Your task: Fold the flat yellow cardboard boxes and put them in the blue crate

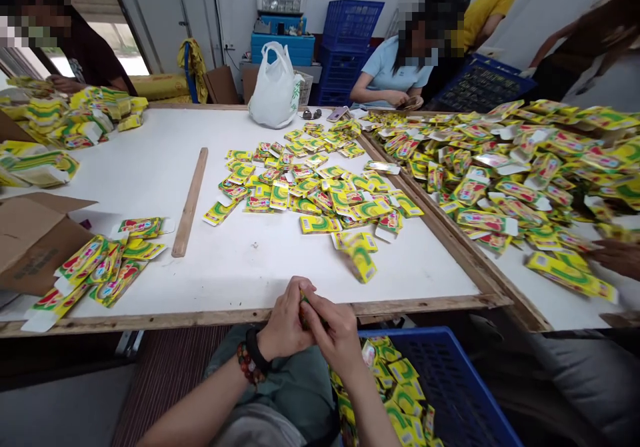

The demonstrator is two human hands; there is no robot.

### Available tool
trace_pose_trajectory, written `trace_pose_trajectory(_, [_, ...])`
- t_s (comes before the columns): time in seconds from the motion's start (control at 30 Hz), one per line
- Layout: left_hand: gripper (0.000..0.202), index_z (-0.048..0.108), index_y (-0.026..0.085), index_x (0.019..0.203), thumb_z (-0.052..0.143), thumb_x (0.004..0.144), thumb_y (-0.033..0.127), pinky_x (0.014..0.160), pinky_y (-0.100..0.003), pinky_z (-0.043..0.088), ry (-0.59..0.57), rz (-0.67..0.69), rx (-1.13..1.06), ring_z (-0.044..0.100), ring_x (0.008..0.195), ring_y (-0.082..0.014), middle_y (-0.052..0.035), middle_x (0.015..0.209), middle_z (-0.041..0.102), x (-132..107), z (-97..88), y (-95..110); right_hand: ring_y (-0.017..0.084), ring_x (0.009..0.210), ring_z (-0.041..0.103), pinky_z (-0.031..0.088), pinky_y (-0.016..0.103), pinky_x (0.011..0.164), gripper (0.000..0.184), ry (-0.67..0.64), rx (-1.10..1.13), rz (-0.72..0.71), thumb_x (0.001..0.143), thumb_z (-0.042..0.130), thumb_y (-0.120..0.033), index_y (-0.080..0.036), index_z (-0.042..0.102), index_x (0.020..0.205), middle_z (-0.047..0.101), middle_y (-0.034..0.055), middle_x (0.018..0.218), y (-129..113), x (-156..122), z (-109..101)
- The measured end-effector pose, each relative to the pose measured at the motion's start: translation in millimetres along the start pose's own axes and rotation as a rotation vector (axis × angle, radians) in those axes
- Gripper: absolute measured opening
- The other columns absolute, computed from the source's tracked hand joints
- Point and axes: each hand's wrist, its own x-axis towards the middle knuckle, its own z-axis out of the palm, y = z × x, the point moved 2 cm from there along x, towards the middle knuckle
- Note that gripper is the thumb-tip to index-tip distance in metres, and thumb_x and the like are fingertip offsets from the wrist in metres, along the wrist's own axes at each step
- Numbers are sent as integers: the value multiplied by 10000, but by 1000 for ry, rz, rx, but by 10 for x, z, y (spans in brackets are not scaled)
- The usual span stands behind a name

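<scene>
My left hand (286,324) and my right hand (337,332) meet just in front of the table's wooden front edge (150,319), both closed around one small yellow-and-green carton (303,300), mostly hidden by the fingers. A bead bracelet and a dark band sit on my left wrist. On the white table top lies a spread of several flat yellow cartons (310,184), and one folded carton (361,262) lies nearest my hands. Below my right forearm a blue crate (450,374) holds several folded cartons.
A wooden stick (191,200) lies left of centre, an open cardboard box (30,240) and a small carton pile (100,264) at the left. A white plastic bag (276,90) stands at the back. Other people work at the far side and right, where a second table (530,300) is heaped with cartons.
</scene>
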Motion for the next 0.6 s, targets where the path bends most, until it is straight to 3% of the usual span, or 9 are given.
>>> trace_pose_trajectory(0.1, [630,378,187,1203,693,660,243,922,-381,470,-182,81,90,507,1100,-246,-116,1205,459,95,-177,-19,180,775,702,549,256,670,386,-68,-60,-27,897,524,-229,-250,589,1277,736,64,940,-18,-127,-156])
trace_pose_trajectory(0.17, [742,385,184,1279,753,659,363,1060,-429,374,-315,128,257,400,1273,-296,-151,1352,393,311,-513,-120,185,715,706,556,253,608,365,-99,-119,40,907,508,-276,-234,611,1255,739,72,917,19,-268,-398])
trace_pose_trajectory(0.23, [718,392,122,1293,714,724,420,1100,-460,299,-119,-34,524,348,1316,-328,-197,1379,387,654,-1055,-321,231,741,717,576,290,604,355,-111,-257,155,876,549,-375,-213,679,1165,732,92,954,105,-413,-669])
trace_pose_trajectory(0.3, [659,399,14,1271,633,803,415,1054,-479,309,128,-385,868,369,1280,-370,-275,1342,407,996,-1626,-556,295,818,716,595,354,647,396,-110,-422,241,812,607,-472,-197,731,1069,709,116,1019,206,-507,-848])
trace_pose_trajectory(0.33, [660,407,-6,1260,617,813,432,1013,-469,336,170,-530,989,388,1257,-383,-294,1332,415,1136,-1847,-649,317,878,706,597,384,695,419,-105,-476,256,797,617,-494,-192,735,1063,693,125,1063,249,-522,-872])
trace_pose_trajectory(0.4, [552,501,-30,1144,619,808,393,913,-431,390,146,-602,1024,489,1139,-386,-309,1208,520,1324,-2084,-737,317,994,676,585,413,798,422,-65,-501,228,828,586,-477,-193,712,1115,663,129,1146,303,-480,-778])
trace_pose_trajectory(0.43, [490,547,-8,1082,619,804,389,861,-400,408,107,-599,1015,536,1071,-369,-286,1142,572,1354,-2101,-728,302,1041,660,570,418,850,404,-36,-490,189,858,557,-444,-198,694,1149,647,126,1184,310,-425,-674])
trace_pose_trajectory(0.5, [383,619,66,942,619,793,419,768,-341,421,1,-552,980,602,927,-317,-202,994,653,1276,-1958,-601,293,1169,589,524,446,941,390,40,-474,69,898,506,-360,-197,645,1224,589,129,1281,282,-264,-414])
trace_pose_trajectory(0.6, [316,652,148,852,636,760,449,717,-303,423,-215,-350,820,626,816,-259,-98,856,682,916,-1457,-214,327,1389,320,352,572,1075,507,87,-486,-99,885,500,-236,-193,480,1389,390,130,1465,184,8,-47])
